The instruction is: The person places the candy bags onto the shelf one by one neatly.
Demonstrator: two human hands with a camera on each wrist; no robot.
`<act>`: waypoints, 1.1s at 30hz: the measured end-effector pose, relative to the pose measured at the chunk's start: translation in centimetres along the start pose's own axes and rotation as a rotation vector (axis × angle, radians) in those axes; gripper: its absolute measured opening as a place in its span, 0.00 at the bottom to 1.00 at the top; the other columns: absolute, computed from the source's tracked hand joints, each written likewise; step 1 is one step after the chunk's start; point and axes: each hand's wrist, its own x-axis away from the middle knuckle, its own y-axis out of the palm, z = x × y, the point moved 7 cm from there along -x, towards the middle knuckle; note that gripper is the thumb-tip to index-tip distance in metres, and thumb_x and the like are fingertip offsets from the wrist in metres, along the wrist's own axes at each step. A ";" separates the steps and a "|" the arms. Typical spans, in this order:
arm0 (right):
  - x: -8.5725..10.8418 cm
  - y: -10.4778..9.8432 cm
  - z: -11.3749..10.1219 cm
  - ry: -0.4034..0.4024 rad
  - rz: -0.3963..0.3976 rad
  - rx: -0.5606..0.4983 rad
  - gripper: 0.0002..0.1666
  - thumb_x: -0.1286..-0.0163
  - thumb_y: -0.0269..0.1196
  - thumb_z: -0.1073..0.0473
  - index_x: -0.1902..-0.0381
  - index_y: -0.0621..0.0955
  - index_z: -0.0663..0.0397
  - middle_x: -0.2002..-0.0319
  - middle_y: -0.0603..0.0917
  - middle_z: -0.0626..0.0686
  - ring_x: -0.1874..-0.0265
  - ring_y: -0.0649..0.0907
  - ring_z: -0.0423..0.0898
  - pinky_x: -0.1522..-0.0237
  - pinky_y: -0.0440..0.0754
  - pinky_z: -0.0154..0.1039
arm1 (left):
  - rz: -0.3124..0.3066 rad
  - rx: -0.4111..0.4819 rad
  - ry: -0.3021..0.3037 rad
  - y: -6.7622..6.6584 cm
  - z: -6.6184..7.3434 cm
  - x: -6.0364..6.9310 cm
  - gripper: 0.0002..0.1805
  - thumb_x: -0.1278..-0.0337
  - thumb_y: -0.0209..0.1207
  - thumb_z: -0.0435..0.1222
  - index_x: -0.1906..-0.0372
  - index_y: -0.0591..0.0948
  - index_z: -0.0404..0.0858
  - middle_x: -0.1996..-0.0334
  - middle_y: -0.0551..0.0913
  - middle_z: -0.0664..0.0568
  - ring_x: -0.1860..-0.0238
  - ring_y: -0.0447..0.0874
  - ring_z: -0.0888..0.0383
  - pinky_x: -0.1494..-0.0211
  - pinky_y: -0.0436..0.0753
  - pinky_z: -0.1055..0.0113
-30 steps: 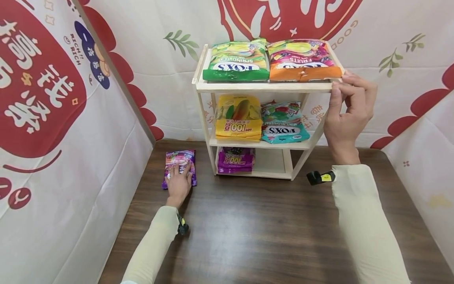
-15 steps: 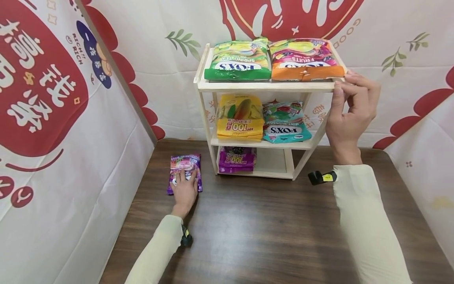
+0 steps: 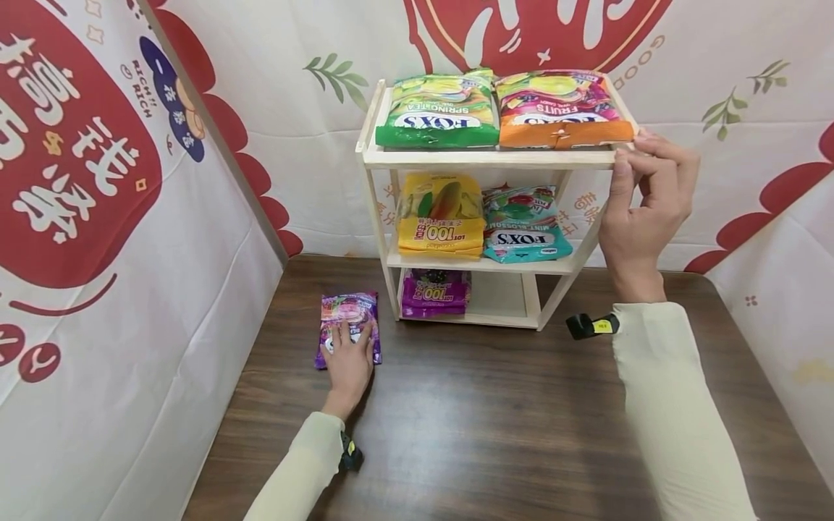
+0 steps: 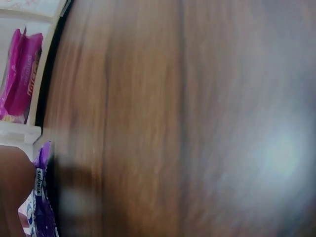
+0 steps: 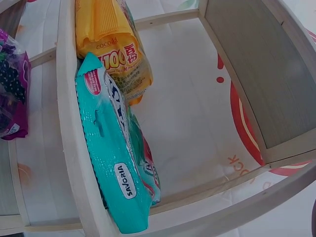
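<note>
On the table at left lies a purple candy bag [image 3: 352, 305]. My left hand [image 3: 350, 369] rests on it with fingers spread, covering part of its print. The bag's crimped edge [image 4: 43, 210] shows beside a finger in the left wrist view. My right hand [image 3: 648, 210] grips the top right corner of a wooden shelf [image 3: 489, 158], thumb in front. Two Fox's bags, green [image 3: 436, 119] and orange [image 3: 560, 116], lie on top. On the middle level stand a yellow bag [image 3: 441, 224] and a teal bag [image 3: 526, 228]. A magenta bag [image 3: 434, 293] sits at the bottom left.
The brown wooden table [image 3: 469, 412] stretches in front of the shelf. Printed white cloth walls [image 3: 215, 304] enclose it at the back and both sides. The shelf's open frame and boards fill the right wrist view around the teal bag [image 5: 116, 148].
My left hand has slid the purple bag over the table, rightward and nearer to me. The right hand keeps its grip on the shelf corner.
</note>
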 end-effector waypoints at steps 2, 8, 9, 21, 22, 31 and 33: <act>0.1 -0.1 0.1 -0.007 0.000 -0.003 0.14 0.36 0.61 0.61 0.63 0.81 0.71 0.52 0.76 0.47 0.45 0.75 0.46 0.47 0.79 0.42 | -0.002 -0.004 0.002 0.1 0.3 0.4 0.22 0.32 0.50 0.48 0.35 0.73 0.56 0.31 0.61 0.36 0.31 0.55 0.34 0.39 0.57 0.28; 0.1 0.0 -0.2 -0.001 -0.011 0.029 0.15 0.36 0.61 0.61 0.61 0.80 0.72 0.52 0.76 0.45 0.45 0.75 0.45 0.47 0.79 0.39 | 0.033 0.000 0.014 0.1 1.3 1.8 0.22 0.33 0.52 0.47 0.36 0.75 0.56 0.32 0.62 0.35 0.32 0.56 0.34 0.39 0.57 0.28; 0.1 0.0 -0.3 0.003 -0.010 0.032 0.15 0.36 0.61 0.61 0.61 0.80 0.72 0.52 0.76 0.45 0.45 0.75 0.45 0.47 0.79 0.39 | 0.043 0.001 0.017 0.1 1.5 2.0 0.22 0.34 0.53 0.47 0.36 0.75 0.56 0.32 0.63 0.35 0.32 0.57 0.34 0.40 0.57 0.28; 0.1 0.1 -0.8 0.002 -0.004 0.020 0.14 0.36 0.61 0.62 0.62 0.80 0.73 0.52 0.76 0.46 0.45 0.75 0.45 0.47 0.79 0.40 | -0.003 -0.050 0.024 0.3 3.4 4.8 0.23 0.33 0.50 0.49 0.34 0.72 0.58 0.31 0.61 0.36 0.32 0.56 0.35 0.40 0.59 0.29; 0.1 0.1 -0.8 0.001 -0.005 0.014 0.14 0.36 0.61 0.62 0.62 0.80 0.73 0.52 0.76 0.46 0.45 0.75 0.45 0.47 0.79 0.41 | -0.008 -0.056 0.020 0.3 3.4 5.0 0.23 0.33 0.50 0.49 0.33 0.71 0.58 0.31 0.61 0.36 0.31 0.56 0.35 0.40 0.59 0.29; 0.1 0.0 -0.7 0.006 0.001 0.019 0.14 0.36 0.61 0.62 0.61 0.80 0.73 0.52 0.76 0.45 0.45 0.75 0.45 0.47 0.79 0.40 | 0.004 -0.070 0.044 -0.3 3.7 6.8 0.24 0.34 0.51 0.49 0.33 0.71 0.59 0.32 0.63 0.36 0.33 0.59 0.35 0.41 0.62 0.30; 0.1 0.0 -0.7 0.003 -0.001 0.017 0.14 0.36 0.61 0.63 0.61 0.80 0.73 0.52 0.76 0.45 0.45 0.75 0.45 0.47 0.78 0.41 | 0.008 -0.079 0.054 -0.4 3.9 7.3 0.24 0.34 0.51 0.50 0.34 0.71 0.60 0.32 0.63 0.37 0.33 0.59 0.35 0.41 0.63 0.31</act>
